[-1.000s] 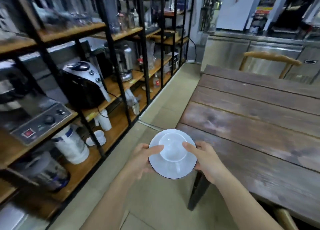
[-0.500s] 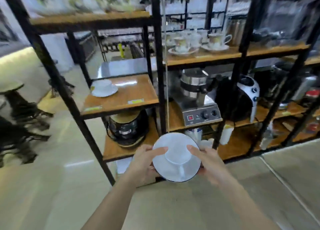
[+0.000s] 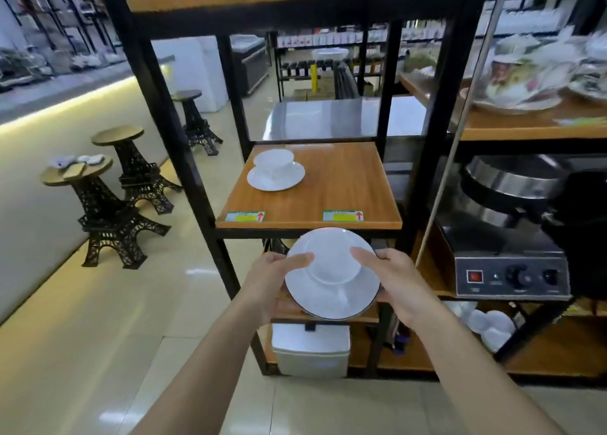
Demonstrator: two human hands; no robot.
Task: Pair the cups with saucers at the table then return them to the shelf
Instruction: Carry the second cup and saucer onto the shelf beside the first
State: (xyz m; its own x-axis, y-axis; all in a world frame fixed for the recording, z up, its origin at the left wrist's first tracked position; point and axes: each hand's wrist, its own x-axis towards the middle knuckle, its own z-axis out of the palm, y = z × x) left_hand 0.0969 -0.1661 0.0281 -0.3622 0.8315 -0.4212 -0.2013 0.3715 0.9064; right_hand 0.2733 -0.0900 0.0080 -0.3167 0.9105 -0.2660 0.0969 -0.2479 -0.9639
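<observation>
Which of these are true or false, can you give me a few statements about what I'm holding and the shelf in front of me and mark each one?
1. Both hands hold one saucer with a cup on it. True: the left hand and right hand grip opposite edges of the held saucer, and the held cup sits on it.
2. The wooden shelf board straight ahead is bare. False: the shelf board already carries a white cup on a white saucer.
3. That shelved pair sits toward the board's back left. True.
4. The held cup lies tipped on its side. False: it sits upright.
5. The held saucer already rests on the board. False: it is in the air, in front of and below the board's front edge.
</observation>
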